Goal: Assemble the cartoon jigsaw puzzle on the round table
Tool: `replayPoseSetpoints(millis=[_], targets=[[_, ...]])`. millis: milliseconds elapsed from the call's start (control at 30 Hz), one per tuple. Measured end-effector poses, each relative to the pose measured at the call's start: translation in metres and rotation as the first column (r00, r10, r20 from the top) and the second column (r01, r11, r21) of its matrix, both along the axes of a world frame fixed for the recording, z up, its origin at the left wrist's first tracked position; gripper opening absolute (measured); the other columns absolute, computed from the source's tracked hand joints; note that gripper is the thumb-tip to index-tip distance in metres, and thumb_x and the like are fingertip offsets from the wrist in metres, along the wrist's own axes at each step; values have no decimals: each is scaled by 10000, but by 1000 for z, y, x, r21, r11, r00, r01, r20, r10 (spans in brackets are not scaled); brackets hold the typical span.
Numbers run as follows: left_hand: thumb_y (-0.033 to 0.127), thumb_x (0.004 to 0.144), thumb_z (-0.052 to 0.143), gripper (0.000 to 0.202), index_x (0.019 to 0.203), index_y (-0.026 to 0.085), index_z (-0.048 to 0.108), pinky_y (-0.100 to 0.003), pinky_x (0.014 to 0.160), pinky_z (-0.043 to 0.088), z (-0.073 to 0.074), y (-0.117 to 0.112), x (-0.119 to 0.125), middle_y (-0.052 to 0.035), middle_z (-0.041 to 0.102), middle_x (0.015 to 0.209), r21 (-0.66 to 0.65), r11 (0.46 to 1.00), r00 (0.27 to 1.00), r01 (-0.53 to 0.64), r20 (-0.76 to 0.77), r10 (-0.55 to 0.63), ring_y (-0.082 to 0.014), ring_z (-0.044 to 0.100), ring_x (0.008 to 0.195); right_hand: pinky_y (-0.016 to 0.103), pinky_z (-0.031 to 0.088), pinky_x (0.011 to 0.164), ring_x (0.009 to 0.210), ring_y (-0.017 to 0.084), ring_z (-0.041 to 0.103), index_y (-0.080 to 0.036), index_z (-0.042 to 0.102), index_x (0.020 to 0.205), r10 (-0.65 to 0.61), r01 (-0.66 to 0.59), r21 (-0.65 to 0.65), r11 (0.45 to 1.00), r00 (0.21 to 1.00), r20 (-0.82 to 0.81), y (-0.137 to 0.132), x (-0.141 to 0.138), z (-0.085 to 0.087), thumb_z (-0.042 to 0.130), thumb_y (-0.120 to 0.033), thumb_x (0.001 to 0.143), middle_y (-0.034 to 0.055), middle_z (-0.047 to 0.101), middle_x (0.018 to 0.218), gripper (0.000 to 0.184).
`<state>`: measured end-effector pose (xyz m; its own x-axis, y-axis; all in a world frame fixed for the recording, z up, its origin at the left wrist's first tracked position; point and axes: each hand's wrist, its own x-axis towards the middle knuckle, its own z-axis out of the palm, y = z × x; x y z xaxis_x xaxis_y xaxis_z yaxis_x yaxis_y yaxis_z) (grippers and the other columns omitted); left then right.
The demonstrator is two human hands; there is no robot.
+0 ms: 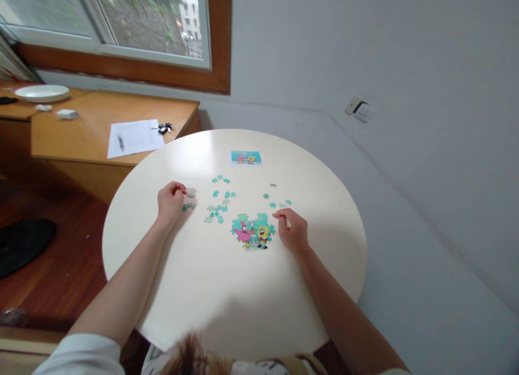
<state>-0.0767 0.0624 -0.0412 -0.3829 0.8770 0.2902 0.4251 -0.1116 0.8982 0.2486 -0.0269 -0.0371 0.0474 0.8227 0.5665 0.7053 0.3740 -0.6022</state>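
A partly assembled cartoon jigsaw (253, 232) lies in the middle of the round cream table (227, 294). Several loose teal pieces (219, 202) are scattered behind and to its left. My left hand (171, 200) rests on the table with fingers curled, its fingertips pinching a greyish piece (191, 193); another teal piece (188, 206) lies just below it. My right hand (292, 232) rests just right of the assembled part, fingers curled and fingertips touching its right edge. A small reference picture (246, 158) lies at the table's far side.
A wooden desk (81, 142) stands behind the table on the left with a sheet of paper (135, 137), a pen, keys (164, 128) and a white plate (42, 92). A window is above it. A grey wall with a socket (360, 109) runs along the right.
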Motion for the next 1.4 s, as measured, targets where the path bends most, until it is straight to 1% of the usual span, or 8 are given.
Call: replayPoseSetpoints(millis=[100, 300, 533, 767, 900, 1000, 1133, 1400], targets=[[161, 583, 420, 154, 600, 219, 561, -292, 555, 411, 1, 0, 1, -6, 567, 564, 6, 1000, 1000, -9, 2, 9, -154, 511, 548, 289, 498, 698, 689, 168, 652, -230, 594, 677, -9, 10, 18, 1000, 1000, -19, 0, 0, 1, 391, -175, 794, 28, 690, 694, 241], [159, 585, 421, 157, 596, 228, 561, -309, 567, 423, 2, -1, 2, -8, 576, 567, 7, 1000, 1000, -5, 1, 5, -160, 526, 554, 253, 460, 593, 576, 149, 618, -231, 585, 671, 49, -44, -158, 986, 998, 29, 7, 2, -6, 409, -173, 744, 1, 661, 615, 199], [183, 579, 436, 129, 598, 224, 557, -296, 539, 401, 2, -1, 0, -16, 572, 575, 25, 1000, 1000, 9, 15, -9, -157, 506, 548, 278, 478, 672, 648, 165, 631, -232, 580, 658, -37, 37, 1, 999, 999, -4, 2, 3, -1, 390, -176, 761, 19, 670, 660, 223], [184, 561, 423, 153, 602, 221, 565, -298, 540, 377, 3, -3, 1, -13, 575, 575, 11, 1000, 1000, 10, 19, -10, -149, 488, 533, 258, 443, 597, 570, 153, 606, -225, 583, 689, 7, -4, -127, 992, 1000, 22, 5, 4, -7, 401, -168, 750, 2, 653, 614, 200], [201, 560, 421, 150, 599, 220, 565, -295, 530, 369, 5, -3, 1, -17, 584, 575, -5, 1000, 1000, -5, 3, 5, -156, 489, 540, 272, 438, 630, 596, 166, 591, -218, 609, 726, -169, 170, -85, 982, 985, 20, 12, 17, -9, 406, -171, 747, 9, 658, 632, 210], [210, 549, 425, 143, 597, 214, 559, -275, 509, 369, 6, -4, 2, -18, 580, 566, -15, 1000, 1000, -13, 10, 13, -156, 494, 542, 304, 454, 726, 672, 179, 604, -205, 612, 723, -296, 296, -39, 954, 955, 9, 19, 35, -9, 417, -184, 742, 25, 670, 681, 197], [203, 540, 423, 152, 598, 209, 564, -259, 495, 377, 8, -5, 2, -18, 590, 570, -21, 1000, 1000, 3, 32, -2, -145, 498, 529, 338, 455, 814, 815, 202, 607, -182, 641, 776, -352, 353, -60, 934, 935, 38, 26, 49, -14, 411, -149, 713, 70, 680, 823, 241], [195, 528, 430, 163, 599, 205, 575, -240, 467, 358, 7, -4, 2, -22, 597, 572, -44, 999, 999, 18, 35, -16, -143, 497, 522, 420, 400, 905, 1002, 264, 542, -191, 688, 1076, -407, 460, -221, 860, 880, 245, 28, 41, -22, 467, -148, 749, 118, 616, 1067, 397]])
